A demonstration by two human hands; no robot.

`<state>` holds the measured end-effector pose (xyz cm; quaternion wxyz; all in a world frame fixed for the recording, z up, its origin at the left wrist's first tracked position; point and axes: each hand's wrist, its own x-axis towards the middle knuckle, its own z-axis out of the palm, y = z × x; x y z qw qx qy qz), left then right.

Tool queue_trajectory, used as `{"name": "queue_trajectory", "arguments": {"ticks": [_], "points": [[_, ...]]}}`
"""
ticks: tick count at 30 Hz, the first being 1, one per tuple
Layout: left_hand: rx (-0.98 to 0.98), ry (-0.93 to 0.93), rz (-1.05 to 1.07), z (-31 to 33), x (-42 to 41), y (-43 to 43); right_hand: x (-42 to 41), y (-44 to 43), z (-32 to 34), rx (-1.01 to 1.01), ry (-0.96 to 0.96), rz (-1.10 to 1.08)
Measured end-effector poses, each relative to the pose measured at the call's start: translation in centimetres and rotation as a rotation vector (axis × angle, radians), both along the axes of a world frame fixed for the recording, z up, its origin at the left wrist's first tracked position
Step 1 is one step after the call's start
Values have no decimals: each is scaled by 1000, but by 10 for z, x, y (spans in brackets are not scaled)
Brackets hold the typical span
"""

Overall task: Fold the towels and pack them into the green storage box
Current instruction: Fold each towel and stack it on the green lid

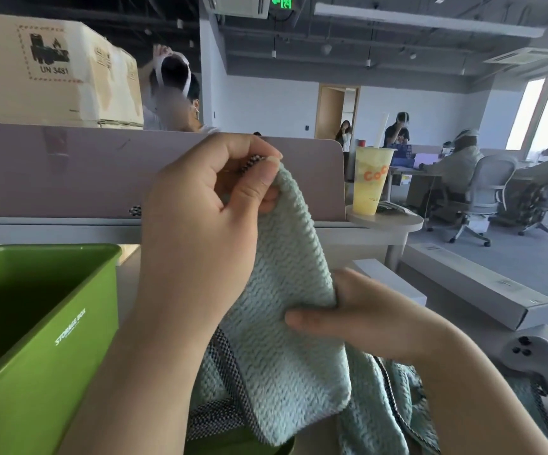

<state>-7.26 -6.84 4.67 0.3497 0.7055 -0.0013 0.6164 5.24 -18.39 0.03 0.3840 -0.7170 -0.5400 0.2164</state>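
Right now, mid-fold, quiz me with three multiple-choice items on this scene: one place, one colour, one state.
1. The green storage box sits: A left of the towel; B right of it; C on top of it.
2. The towel is: A white; B pale teal; C red.
3. The left hand: A lies open and flat; B pinches the towel's top corner; C grips the box.
Answers: 1 A, the box stands at the picture's left edge; 2 B, teal weave shows; 3 B, thumb and fingers close on the corner.

The green storage box (36,323) reads "STORAGE BOX" in white on its side. The cardboard box (52,70) is stamped "UN 3481". The drink cup (371,180) shows orange "CoCo".
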Motion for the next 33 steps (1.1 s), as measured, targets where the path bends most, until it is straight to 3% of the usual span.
{"name": "queue_trajectory", "arguments": {"ticks": [4,7,10,14,18,21,24,28,33], "points": [[-93,109,1,-7,6,8,-10,-9,14,163,270,7],[-179,370,89,-15,14,16,-10,-13,20,246,580,-8],[-342,540,26,-19,16,19,-8,-16,28,356,772,-131],[-462,828,-8,-17,11,16,-5,-17,32,436,851,-232],[-512,1009,-199,-18,10,10,-3,-18,32,449,850,-237],[-433,875,-244,-20,13,11,-2,-17,32,449,846,-240],[-402,680,-154,-20,17,12,-4,-18,34,442,855,-238],[-295,581,-143,-23,20,14,-4,-19,34,430,847,-233],[-298,514,-157,-23,20,15,-3,-18,33,444,837,-265]]}}
